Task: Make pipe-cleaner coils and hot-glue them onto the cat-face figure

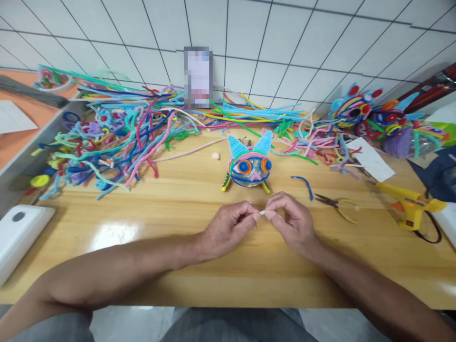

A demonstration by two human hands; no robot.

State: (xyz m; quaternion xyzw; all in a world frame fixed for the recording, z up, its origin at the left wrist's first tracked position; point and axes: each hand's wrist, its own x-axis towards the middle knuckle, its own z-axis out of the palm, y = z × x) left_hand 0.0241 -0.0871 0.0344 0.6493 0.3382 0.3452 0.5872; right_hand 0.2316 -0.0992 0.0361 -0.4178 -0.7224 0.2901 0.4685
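Low over the wooden table, my left hand [231, 225] and my right hand [292, 221] meet fingertip to fingertip. Both pinch a small white piece [262, 213], mostly covered by the fingers, so its kind is unclear. Just beyond them stands a cat-like figure [250, 166] made with pipe cleaners, with blue ears, round orange-and-blue eyes and a pink mouth. A pair of pliers [337, 204] with yellow handles lies to the right of my right hand. Near it is a short bent blue pipe cleaner [305, 184].
Tangled pipe cleaners [107, 142] heap up on the left. A yellow glue gun [409, 204] with a cord rests at right. A blurred phone [198, 78] leans on the tiled wall. More pipe-cleaner figures [352, 109] stand back right; a white device [23, 237] sits left.
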